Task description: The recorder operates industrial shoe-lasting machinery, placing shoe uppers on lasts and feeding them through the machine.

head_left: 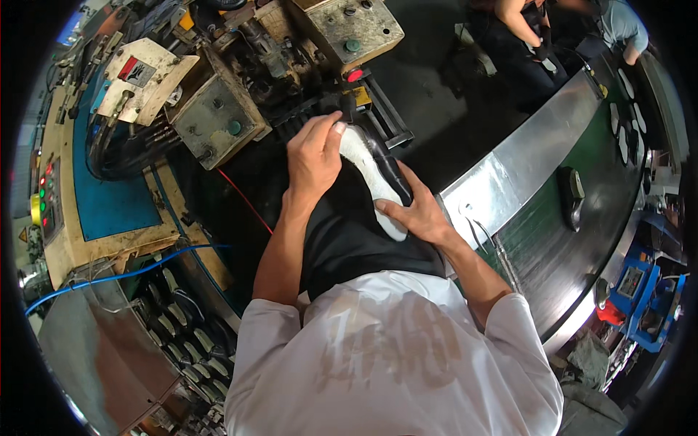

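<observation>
A black shoe upper with a pale insole facing up (pixel 371 163) lies slantwise between my hands, above my dark-trousered lap. My left hand (pixel 316 156) is closed on its far end, thumb and fingertips at the edge of the insole. Around the near end wraps my right hand (pixel 418 211), its thumb lying on the insole and its fingers against the black side. What the shoe's inside holds is hidden. Just beyond the shoe's far end stands a grimy machine (pixel 265 47) with metal clamping parts.
Two pale control boxes (pixel 218 120) with green buttons flank the machine. At the right runs a dark green conveyor belt (pixel 538 254) with a metal edge, carrying a black shoe (pixel 572 196) and several pale soles. A rack of shoes (pixel 189 327) is lower left. Co-workers sit far right.
</observation>
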{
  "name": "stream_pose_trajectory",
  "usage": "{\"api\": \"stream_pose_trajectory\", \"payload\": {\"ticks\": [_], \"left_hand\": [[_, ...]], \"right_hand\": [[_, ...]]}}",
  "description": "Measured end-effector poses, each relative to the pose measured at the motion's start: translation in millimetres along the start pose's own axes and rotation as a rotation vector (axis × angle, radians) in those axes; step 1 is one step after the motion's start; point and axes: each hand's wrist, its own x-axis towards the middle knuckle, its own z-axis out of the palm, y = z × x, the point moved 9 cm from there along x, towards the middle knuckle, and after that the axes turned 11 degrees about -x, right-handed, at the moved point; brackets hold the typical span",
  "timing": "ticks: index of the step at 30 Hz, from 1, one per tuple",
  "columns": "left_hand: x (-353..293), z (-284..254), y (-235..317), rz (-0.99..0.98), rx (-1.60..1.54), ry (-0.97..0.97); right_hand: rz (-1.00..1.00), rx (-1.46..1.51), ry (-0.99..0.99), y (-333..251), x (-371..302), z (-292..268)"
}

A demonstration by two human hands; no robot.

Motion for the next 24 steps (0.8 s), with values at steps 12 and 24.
{"api": "stream_pose_trajectory", "payload": {"ticks": [12, 24], "left_hand": [[-43.7, 24.9, 70.1, -0.15, -0.539, -0.325], [-43.2, 36.0, 77.4, -0.028, -0.468, -0.305]], "right_hand": [[-0.523, -0.256, 0.246, 5.1, 13.0, 17.4], [-0.613, -0.178, 0.317, 13.0, 4.0, 21.6]]}}
